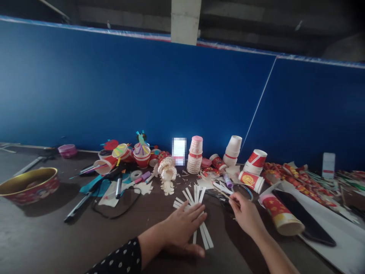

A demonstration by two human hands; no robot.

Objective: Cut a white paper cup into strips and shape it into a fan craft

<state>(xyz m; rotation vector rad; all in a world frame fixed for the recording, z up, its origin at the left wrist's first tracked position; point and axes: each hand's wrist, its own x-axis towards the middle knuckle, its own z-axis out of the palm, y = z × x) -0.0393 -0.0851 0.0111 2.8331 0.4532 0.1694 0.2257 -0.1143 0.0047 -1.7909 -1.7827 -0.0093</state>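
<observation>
My left hand lies palm down with its fingers spread over a fan of white paper strips. The strips stick out beyond the fingertips and below the palm on the dark table. To the right, my right hand pinches a thin tan stick-like thing between thumb and fingers; its exact kind is unclear. Just beyond that hand lie a purple-capped tube and some white scraps. A cream-coloured cut-paper figure stands past the left hand.
Inverted stacked paper cups stand at the back. A red paper cup and a black phone lie at right on white sheets. At left are a gold-rimmed tin, a marker and decorated cups. A blue partition closes the back.
</observation>
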